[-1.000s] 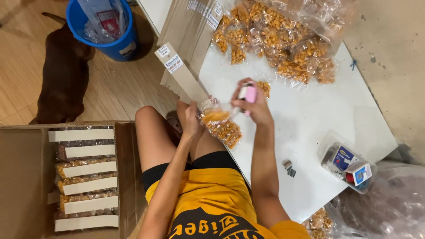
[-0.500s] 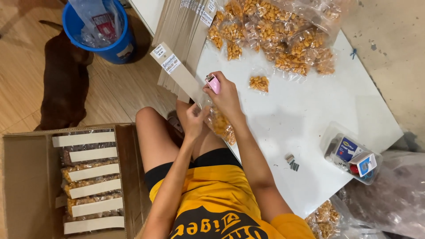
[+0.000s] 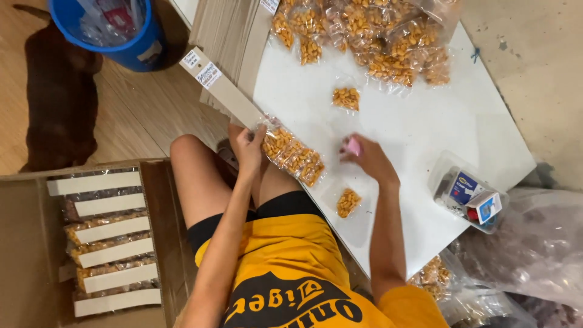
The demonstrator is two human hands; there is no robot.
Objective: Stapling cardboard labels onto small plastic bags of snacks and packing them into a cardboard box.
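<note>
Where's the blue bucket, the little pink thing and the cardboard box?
blue bucket [image 3: 135,53]: head view, front wall.
pink thing [image 3: 353,146]: head view, its middle, at the right hand.
cardboard box [image 3: 24,243]: head view, left wall.

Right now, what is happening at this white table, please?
A person in a yellow shirt sits at the white table. The left hand holds a long strip of clear packets of orange snacks fixed to a brown cardboard header. The right hand rests on the table, holding a small pink tool. Two single packets lie nearby; finished strips fill a cardboard box.

Bright even indoor light, soft shadows, mild glare on white table [image 3: 425,133], slight motion blur
</note>
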